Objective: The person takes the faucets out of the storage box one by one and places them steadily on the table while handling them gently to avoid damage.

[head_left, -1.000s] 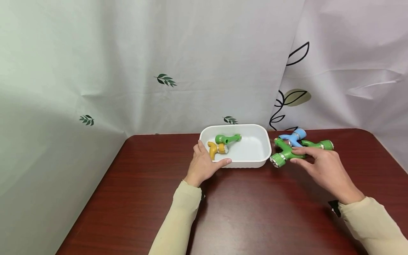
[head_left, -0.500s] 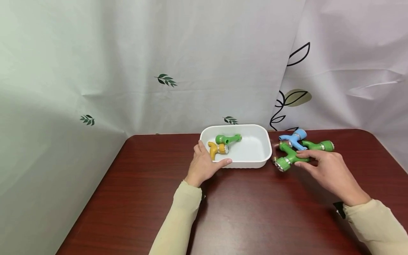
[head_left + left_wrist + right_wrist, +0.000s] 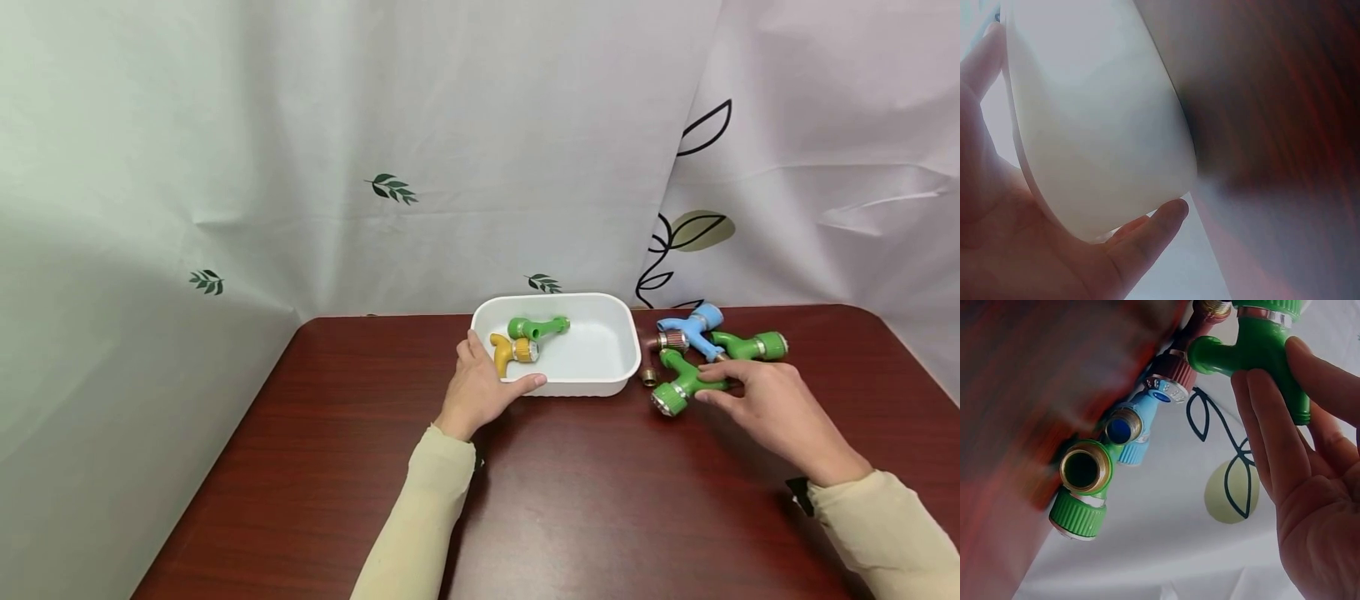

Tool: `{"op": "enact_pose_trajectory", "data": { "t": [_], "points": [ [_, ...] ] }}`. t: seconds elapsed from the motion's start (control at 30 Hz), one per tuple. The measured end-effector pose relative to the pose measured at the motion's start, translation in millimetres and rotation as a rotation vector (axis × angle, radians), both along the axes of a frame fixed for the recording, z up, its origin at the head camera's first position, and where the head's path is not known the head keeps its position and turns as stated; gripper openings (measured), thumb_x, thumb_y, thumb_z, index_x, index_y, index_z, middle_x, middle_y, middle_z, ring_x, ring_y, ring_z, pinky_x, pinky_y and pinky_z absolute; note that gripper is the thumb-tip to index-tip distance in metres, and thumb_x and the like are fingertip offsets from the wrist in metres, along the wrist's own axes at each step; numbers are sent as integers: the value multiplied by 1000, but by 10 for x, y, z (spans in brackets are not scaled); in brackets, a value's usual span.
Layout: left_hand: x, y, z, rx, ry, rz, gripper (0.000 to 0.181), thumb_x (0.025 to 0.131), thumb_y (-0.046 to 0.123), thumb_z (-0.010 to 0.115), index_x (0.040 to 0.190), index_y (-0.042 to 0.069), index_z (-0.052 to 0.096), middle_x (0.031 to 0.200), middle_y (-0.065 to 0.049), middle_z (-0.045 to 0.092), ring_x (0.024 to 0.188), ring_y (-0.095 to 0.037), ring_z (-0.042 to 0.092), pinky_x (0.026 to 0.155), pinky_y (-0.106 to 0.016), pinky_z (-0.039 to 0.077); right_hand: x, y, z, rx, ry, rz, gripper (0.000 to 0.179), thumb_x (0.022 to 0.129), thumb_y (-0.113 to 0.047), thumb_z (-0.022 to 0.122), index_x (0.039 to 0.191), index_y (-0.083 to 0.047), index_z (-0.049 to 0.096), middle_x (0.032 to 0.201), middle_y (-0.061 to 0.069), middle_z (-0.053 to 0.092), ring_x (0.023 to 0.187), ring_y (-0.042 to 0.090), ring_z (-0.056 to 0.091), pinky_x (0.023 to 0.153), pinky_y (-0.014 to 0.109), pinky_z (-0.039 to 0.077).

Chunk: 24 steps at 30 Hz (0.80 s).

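My left hand (image 3: 477,385) holds the near left corner of a white plastic tray (image 3: 581,387), thumb along the front rim and fingers round the left end. The tray's outer wall (image 3: 1104,125) fills much of the left wrist view. Inside it lie a yellow tap (image 3: 513,352) and a green tap (image 3: 538,327). To the right of the tray, my right hand (image 3: 776,408) pinches a second green tap (image 3: 686,383) by one tube end between thumb and fingers. Its ribbed knob points toward the near left, low over the table.
Behind the held tap lie a blue tap (image 3: 693,327), another green tap (image 3: 750,345) and a brown-red tap (image 3: 672,340) with a brass threaded end (image 3: 648,377). A dark red wooden table (image 3: 585,500) carries everything. A white patterned sheet (image 3: 465,150) hangs along the back.
My right hand has moved the held green tap to the right and nearer to me, away from the tray's right end, uncovering the brown-red tap. My left hand stays on the tray.
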State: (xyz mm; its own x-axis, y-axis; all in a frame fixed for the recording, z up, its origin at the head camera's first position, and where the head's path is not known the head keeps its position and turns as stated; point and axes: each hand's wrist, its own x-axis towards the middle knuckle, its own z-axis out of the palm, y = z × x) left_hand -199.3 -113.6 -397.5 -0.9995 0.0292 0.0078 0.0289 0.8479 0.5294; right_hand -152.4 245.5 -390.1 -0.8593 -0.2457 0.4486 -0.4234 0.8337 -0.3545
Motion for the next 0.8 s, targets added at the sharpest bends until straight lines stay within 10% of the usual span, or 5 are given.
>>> {"op": "enact_pose_trajectory", "data": {
  "t": [0.8],
  "points": [
    [2,0,12,18,4,-7,137,73,72,75,157,-8,3,153,-27,23,129,-41,45,90,-48,52,-8,-19,-27,16,-78,-3,26,69,-14,91,92,-8,79,82,2,74,73,22,64,61,37,46]
  ]
}}
